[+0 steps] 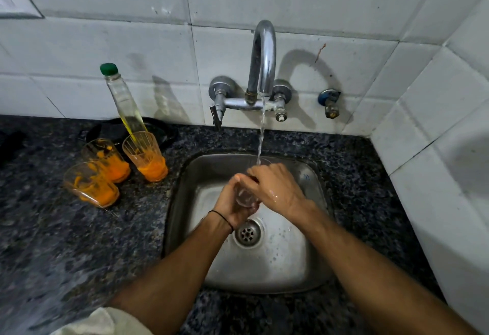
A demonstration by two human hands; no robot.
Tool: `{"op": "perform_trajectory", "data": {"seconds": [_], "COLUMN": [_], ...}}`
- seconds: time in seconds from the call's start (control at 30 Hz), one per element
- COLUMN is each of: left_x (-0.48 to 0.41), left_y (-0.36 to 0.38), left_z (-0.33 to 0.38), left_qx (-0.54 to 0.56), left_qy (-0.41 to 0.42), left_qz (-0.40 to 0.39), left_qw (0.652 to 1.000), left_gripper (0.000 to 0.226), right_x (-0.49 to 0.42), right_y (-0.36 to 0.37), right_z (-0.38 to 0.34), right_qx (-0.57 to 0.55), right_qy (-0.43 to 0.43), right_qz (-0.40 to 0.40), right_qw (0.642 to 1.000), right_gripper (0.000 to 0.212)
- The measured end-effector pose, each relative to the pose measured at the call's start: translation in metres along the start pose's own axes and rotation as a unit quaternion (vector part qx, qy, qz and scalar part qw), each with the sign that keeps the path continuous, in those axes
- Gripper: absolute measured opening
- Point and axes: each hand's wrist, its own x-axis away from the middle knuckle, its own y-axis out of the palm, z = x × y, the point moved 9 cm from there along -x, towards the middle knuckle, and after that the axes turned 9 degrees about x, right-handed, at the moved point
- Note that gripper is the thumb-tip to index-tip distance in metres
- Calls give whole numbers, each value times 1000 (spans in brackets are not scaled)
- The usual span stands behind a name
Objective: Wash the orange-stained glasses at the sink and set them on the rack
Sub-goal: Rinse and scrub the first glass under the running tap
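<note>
Three glasses (pixel 113 168) on counter (pixel 66 229) left of sink (pixel 264 268)

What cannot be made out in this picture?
- The glass: head view, mostly covered by the left hand and right hand; any stain left is unclear.
- The right hand's grip: its own back hides the fingers.
- The rack: outside the frame.
- The dark thing: partly blocked by the bottle and stained glasses.

Left hand (pixel 230 203): curled round the glass (pixel 245 197) from below.
Right hand (pixel 276 185): wet, fingers curled over its rim.
</note>
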Motion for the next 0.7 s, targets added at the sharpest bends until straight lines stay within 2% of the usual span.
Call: {"op": "perform_trajectory", "data": {"seconds": [0.1, 0.2, 0.27, 0.37, 0.43, 0.5, 0.57, 0.63, 0.7], "left_x": [-5, -4, -2, -5, -7, -4, 0, 3, 3], "left_y": [2, 5, 5, 4, 1, 4, 0, -3, -2], "left_z": [6, 3, 3, 14, 20, 20, 21, 20, 16], "left_qx": [31, 38, 21, 41, 62, 80, 85, 73, 58], "left_qy": [23, -32, -63, -4, 48, 54, 51, 26, -20], "left_qz": [-4, -24, -24, -12, -18, -45, -48, -47, -56], "left_qw": [999, 998, 997, 999, 997, 994, 994, 996, 997], "left_gripper": [35, 42, 47, 48, 55, 60, 48, 31, 35], "right_x": [1, 6, 10, 8, 5, 2, 1, -1, -1], "right_y": [2, 5, 6, 1, -1, 2, 7, -2, -9], "right_z": [0, -14, -14, -15, -15, -13, -11, -11, -15], "right_qx": [-28, -7, 7, -2, -96, -154, -193, -205, -154], "right_qy": [31, -52, -82, -66, -2, 54, 75, 56, -20], "right_qz": [-72, -152, -184, -159, -150, -154, -160, -134, -125], "right_qw": [997, 987, 980, 985, 984, 974, 965, 968, 980], "right_gripper": [31, 18, 17, 14, 7, 10, 13, 14, 17]}}
